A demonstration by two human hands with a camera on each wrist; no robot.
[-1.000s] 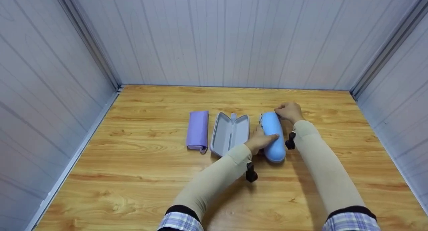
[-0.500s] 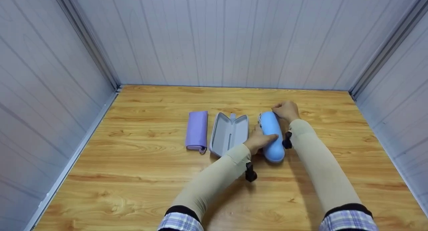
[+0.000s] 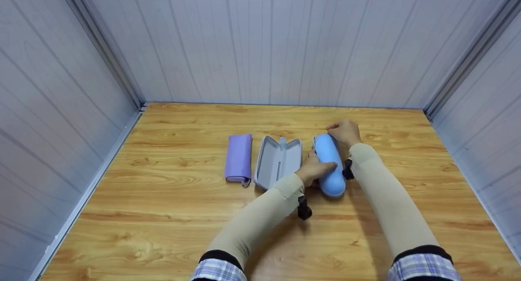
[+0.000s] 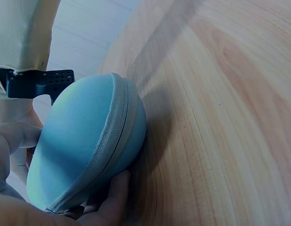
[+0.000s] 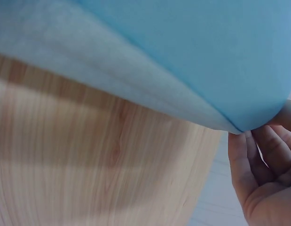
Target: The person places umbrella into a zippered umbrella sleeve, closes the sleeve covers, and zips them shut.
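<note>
A blue zip-up glasses case (image 3: 332, 183) lies lengthwise on the wooden table, right of centre in the head view. My left hand (image 3: 314, 169) grips its left side, thumb across the top and fingers low along the side. The left wrist view shows the case's rounded near end with the pale zipper band (image 4: 118, 120) running round it. At the far end my right hand (image 3: 345, 132) has its fingers pinched together at the zipper edge. In the right wrist view those fingertips (image 5: 237, 141) meet the case's far corner; the zipper pull itself is hidden by them.
Left of the blue case stands a grey hard case (image 3: 266, 163) with its lid spread open. Farther left lies a purple soft pouch (image 3: 238, 157) with a small loop at its near end. White panelled walls (image 3: 268, 45) enclose the wooden table (image 3: 163, 216) on three sides.
My right hand has moved a little left round the blue case's far end. My left hand keeps its grip, and the grey case and purple pouch stay where they were.
</note>
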